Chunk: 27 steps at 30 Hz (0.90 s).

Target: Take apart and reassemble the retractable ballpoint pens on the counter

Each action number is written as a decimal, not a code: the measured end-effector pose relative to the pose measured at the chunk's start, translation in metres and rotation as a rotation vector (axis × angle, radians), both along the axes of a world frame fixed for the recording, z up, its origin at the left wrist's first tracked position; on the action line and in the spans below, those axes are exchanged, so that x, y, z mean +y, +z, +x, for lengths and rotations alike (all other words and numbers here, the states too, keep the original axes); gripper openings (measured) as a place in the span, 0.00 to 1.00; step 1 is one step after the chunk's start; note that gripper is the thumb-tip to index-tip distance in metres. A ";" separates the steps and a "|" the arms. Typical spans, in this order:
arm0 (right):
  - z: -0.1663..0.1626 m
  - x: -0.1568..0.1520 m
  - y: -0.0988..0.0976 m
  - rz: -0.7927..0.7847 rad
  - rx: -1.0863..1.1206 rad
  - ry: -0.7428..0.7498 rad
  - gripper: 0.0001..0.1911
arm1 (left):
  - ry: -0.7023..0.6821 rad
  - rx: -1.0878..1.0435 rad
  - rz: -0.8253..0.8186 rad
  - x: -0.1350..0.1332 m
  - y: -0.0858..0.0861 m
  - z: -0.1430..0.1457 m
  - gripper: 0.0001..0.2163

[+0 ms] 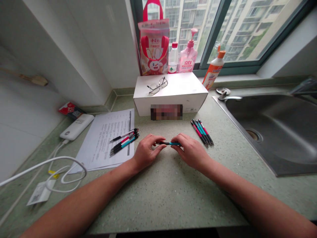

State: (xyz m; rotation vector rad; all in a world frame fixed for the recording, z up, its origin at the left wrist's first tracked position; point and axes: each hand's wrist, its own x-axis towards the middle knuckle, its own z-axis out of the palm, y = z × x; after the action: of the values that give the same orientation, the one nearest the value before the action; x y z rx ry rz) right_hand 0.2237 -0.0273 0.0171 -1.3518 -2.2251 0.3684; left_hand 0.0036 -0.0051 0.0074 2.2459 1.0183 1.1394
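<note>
Between my two hands, low over the counter, lies a slim blue and black pen (168, 143), roughly level. My left hand (148, 149) pinches its dark end with thumb and fingers. At the blue end, my right hand (189, 149) grips the pen the same way; part of it is hidden by the fingers. Left of my left hand, several pens (125, 142) in white, red and blue with black parts rest on printed paper sheets (100, 140). Beyond my right hand, a row of red and blue pens (202, 133) lies on the counter.
Behind the hands a white box (170, 87) carries eyeglasses (158, 86). A steel sink (272, 132) is at right. At left are a white power bank (77, 127) and a looped white cable (66, 180). Bottles, including a pink pump bottle (188, 54), and a red bag (155, 49) stand by the window.
</note>
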 end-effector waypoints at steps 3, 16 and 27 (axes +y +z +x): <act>0.001 0.001 0.001 0.021 0.013 -0.017 0.04 | 0.026 0.003 -0.041 0.001 0.000 -0.001 0.04; 0.002 0.002 -0.003 0.025 -0.040 -0.017 0.13 | 0.027 -0.055 -0.065 0.002 -0.002 -0.001 0.05; 0.001 0.002 -0.002 -0.023 -0.110 -0.005 0.15 | -0.030 -0.096 -0.015 0.002 0.001 -0.002 0.02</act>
State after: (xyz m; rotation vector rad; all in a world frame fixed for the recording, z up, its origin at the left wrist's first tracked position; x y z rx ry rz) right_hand 0.2249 -0.0253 0.0152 -1.4201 -2.3127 0.3265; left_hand 0.0018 -0.0032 0.0080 2.1649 0.9496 1.2101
